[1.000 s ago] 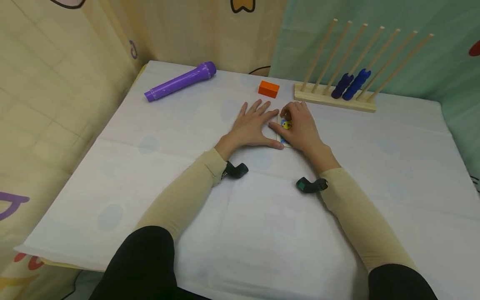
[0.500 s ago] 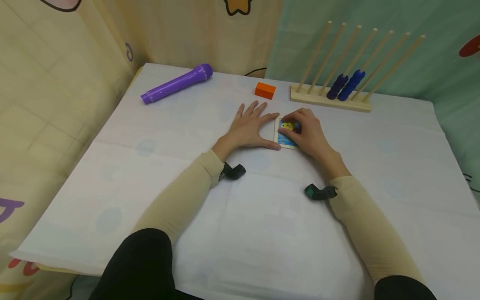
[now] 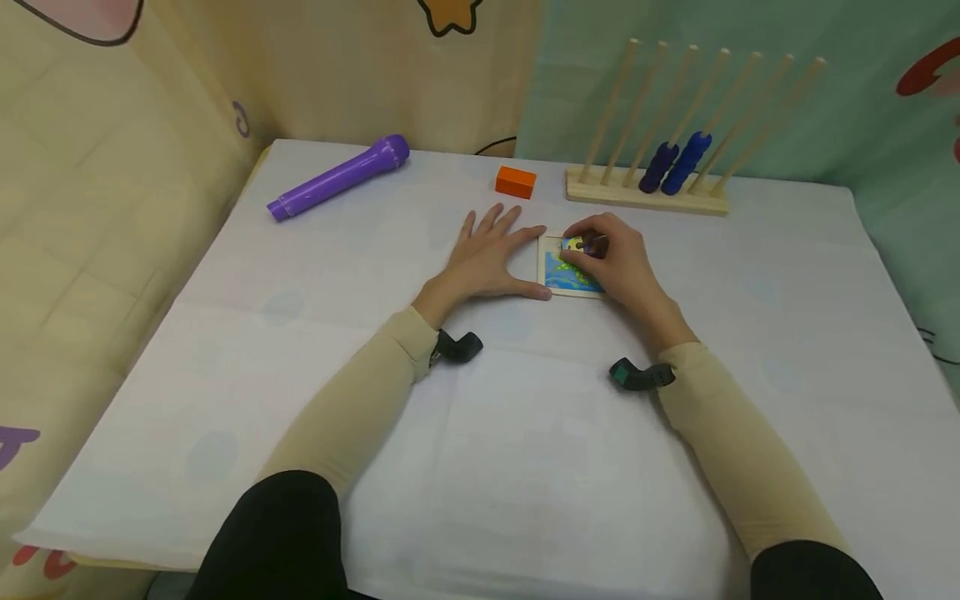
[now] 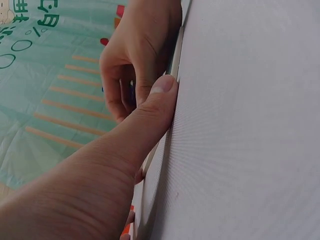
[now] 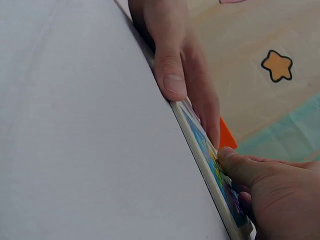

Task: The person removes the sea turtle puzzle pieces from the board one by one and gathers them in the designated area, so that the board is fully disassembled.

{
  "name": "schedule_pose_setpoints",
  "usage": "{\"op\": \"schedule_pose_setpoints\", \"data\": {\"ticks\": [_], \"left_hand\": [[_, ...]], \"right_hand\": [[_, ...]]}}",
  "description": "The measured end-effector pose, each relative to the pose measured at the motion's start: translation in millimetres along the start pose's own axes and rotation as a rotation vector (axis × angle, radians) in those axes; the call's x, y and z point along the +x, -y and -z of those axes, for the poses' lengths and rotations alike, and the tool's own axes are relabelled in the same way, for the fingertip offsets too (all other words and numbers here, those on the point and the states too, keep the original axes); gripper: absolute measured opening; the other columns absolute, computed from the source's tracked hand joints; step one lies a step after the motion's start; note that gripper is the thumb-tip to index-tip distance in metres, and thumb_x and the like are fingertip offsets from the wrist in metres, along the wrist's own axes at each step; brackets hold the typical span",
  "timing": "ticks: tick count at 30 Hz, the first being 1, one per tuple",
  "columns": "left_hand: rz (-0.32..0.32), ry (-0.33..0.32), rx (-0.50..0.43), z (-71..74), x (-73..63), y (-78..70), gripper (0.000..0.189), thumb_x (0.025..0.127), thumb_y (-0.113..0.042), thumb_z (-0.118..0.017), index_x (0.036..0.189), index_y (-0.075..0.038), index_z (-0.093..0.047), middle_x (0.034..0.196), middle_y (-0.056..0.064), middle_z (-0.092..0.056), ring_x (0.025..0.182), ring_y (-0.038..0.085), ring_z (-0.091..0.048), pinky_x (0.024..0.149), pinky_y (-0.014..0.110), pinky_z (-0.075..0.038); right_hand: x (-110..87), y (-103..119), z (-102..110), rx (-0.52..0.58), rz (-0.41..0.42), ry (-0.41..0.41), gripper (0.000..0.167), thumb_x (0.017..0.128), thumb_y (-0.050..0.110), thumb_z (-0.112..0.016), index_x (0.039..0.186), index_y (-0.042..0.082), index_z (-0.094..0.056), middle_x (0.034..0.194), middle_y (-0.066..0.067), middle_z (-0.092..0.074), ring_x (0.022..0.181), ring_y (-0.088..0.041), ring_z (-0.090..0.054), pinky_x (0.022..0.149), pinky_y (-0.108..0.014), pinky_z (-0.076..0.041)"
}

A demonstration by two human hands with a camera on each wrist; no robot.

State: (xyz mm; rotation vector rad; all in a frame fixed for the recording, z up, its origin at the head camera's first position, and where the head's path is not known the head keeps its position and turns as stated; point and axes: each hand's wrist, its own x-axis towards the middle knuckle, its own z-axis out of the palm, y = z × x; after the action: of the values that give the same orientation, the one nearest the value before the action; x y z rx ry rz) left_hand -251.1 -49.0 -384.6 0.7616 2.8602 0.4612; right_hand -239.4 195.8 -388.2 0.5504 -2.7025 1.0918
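A small wooden picture puzzle [image 3: 570,279] with a pale frame and a blue, green and yellow picture lies flat on the table. My left hand [image 3: 480,260] rests beside it with fingers spread, its thumb and index finger touching the left corners of the frame. Over the puzzle's upper part, my right hand [image 3: 621,257] pinches a small yellow-and-blue puzzle piece [image 3: 572,243] between thumb and fingers. Part of the board is hidden under that hand. In the right wrist view, the board [image 5: 200,150] appears edge-on, with the left thumb [image 5: 174,86] at its near corner.
An orange block [image 3: 515,182] lies just beyond the left hand. Behind the right hand stands a wooden peg rack [image 3: 645,196] with dark blue and blue beads on two pegs. A purple toy microphone [image 3: 339,178] lies at the back left of the white-covered table [image 3: 495,467].
My right hand has shifted slightly right along the puzzle, uncovering more of the picture, with a piece now showing between its fingers. The left hand stays at the frame's edge. The head view has turned slightly.
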Motion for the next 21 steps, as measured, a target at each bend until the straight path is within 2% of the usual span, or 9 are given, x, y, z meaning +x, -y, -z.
{"op": "schedule_pose_setpoints", "data": {"ticks": [5, 12, 17, 21], "left_hand": [[0.005, -0.002, -0.019, 0.1, -0.9, 1.1, 0.107, 0.078, -0.085, -0.069, 0.166, -0.039, -0.03, 0.179, 0.005, -0.007, 0.166, 0.032, 0.004, 0.13, 0.06, 0.01], [-0.001, 0.009, -0.041, -0.4, 0.5, -1.3, 0.106, 0.078, -0.084, -0.07, 0.166, -0.039, -0.03, 0.179, 0.005, -0.007, 0.166, 0.031, 0.005, 0.13, 0.06, 0.011], [0.001, 0.01, -0.049, 0.2, -0.6, -1.5, 0.106, 0.079, -0.083, -0.071, 0.166, -0.039, -0.03, 0.179, 0.005, -0.007, 0.166, 0.031, 0.005, 0.13, 0.06, 0.011], [-0.002, 0.012, -0.052, 1.7, -1.0, -2.1, 0.106, 0.079, -0.082, -0.071, 0.166, -0.039, -0.03, 0.179, 0.005, -0.006, 0.166, 0.031, 0.005, 0.13, 0.06, 0.012]], "right_hand": [[1.1, -11, 11, 0.083, -0.105, -0.039, 0.024, 0.099, 0.022, -0.077, 0.119, 0.009, -0.076, 0.115, -0.01, -0.072, 0.093, -0.015, -0.066, 0.082, -0.014, -0.049], [-1.5, -33, 30, 0.183, -0.216, -0.165, 0.026, 0.103, 0.026, -0.071, 0.119, 0.006, -0.077, 0.12, -0.011, -0.074, 0.1, -0.006, -0.065, 0.09, -0.013, -0.051], [-4.2, -48, 42, 0.138, -0.283, -0.251, 0.03, 0.102, 0.03, -0.071, 0.119, 0.006, -0.078, 0.117, -0.008, -0.075, 0.099, -0.003, -0.064, 0.089, -0.014, -0.049], [-7.5, -54, 47, 0.064, -0.3, -0.268, 0.029, 0.103, 0.029, -0.07, 0.118, 0.005, -0.078, 0.117, -0.011, -0.075, 0.095, 0.0, -0.062, 0.087, -0.012, -0.048]]}}
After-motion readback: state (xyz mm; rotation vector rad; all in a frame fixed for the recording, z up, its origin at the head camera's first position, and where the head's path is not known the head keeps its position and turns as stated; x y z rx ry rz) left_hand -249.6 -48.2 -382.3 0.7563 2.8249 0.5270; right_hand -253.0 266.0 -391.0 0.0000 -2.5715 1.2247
